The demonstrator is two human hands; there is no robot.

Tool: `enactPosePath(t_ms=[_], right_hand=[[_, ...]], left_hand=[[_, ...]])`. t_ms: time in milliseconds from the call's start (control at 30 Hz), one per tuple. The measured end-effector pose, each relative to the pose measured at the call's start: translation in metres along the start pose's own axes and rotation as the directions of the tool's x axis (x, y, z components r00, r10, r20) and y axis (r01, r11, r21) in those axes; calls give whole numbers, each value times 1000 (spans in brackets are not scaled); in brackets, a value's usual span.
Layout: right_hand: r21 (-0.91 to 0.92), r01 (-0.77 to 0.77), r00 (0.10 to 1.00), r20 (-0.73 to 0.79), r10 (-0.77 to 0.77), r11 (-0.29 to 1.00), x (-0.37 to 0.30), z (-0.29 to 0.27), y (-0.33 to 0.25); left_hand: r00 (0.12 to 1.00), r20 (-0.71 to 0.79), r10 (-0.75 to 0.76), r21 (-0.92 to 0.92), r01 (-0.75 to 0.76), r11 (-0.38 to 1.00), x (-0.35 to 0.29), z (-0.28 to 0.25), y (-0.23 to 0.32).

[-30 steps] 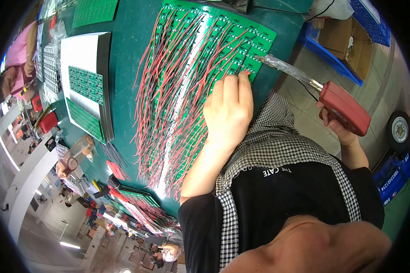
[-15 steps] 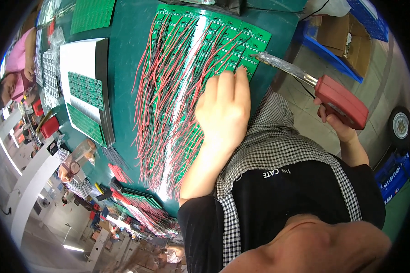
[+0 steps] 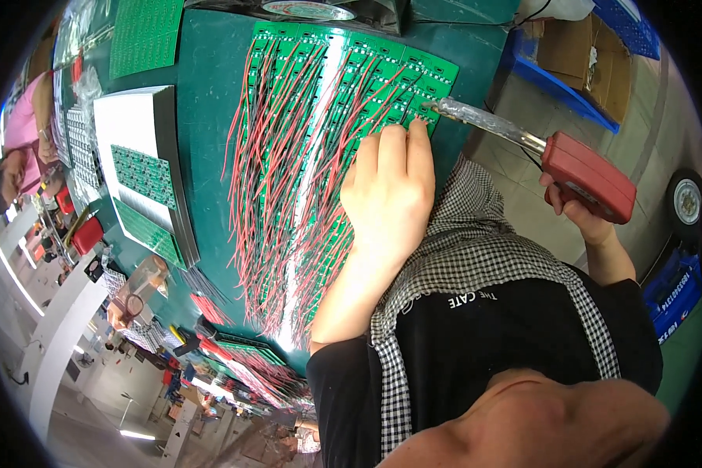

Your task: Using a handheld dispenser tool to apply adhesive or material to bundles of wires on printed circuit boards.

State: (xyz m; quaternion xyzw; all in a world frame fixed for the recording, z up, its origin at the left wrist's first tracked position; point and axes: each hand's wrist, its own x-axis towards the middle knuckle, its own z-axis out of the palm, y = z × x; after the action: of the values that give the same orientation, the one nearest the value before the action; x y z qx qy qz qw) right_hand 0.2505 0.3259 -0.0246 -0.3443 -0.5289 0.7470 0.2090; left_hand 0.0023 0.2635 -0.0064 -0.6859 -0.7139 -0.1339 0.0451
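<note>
My right hand (image 3: 576, 209) is wrapped around the red handle of a soldering gun (image 3: 589, 178). The gun's metal barrel, wrapped in clear film, points left, and its tip is at the right part of a green circuit board panel (image 3: 433, 70). Close below that tip are the fingertips of my left hand (image 3: 390, 187), bent down onto the panel. The left thumb is hidden, and whatever those fingers pinch cannot be made out. Many thin red and black wires (image 3: 288, 171) rise from the panel and spread over it toward me.
On the green table (image 3: 207, 117), a white stack (image 3: 129, 109) bears smaller circuit boards (image 3: 144, 173). Another green panel (image 3: 144, 35) lies at the far left. Loose red wires (image 3: 210, 309) and wired boards (image 3: 249, 351) are nearer. A cardboard box (image 3: 558, 54) stands right, and a co-worker (image 3: 27, 132) sits left.
The whole view has shifted slightly. My left fingertips have moved a little to the right on the panel, nearer the soldering gun's tip. The right hand still grips the gun.
</note>
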Motion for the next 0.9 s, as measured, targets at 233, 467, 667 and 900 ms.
enactPosePath(t_ms=[233, 467, 667, 900], right_hand=[[22, -40, 997, -60, 42, 999, 6, 6, -12], [-82, -8, 999, -53, 4, 997, 5, 3, -14], [-420, 161, 983, 148, -108, 893, 7, -10, -15], [49, 15, 996, -87, -11, 999, 0, 2, -11]], left_hand=[[998, 46, -46, -37, 47, 998, 0, -1, 5], [994, 78, -74, -100, 81, 992, -1, -3, 4], [992, 91, -87, -98, 96, 991, -2, -6, 5], [992, 91, -87, -84, 95, 992, -1, -6, 7]])
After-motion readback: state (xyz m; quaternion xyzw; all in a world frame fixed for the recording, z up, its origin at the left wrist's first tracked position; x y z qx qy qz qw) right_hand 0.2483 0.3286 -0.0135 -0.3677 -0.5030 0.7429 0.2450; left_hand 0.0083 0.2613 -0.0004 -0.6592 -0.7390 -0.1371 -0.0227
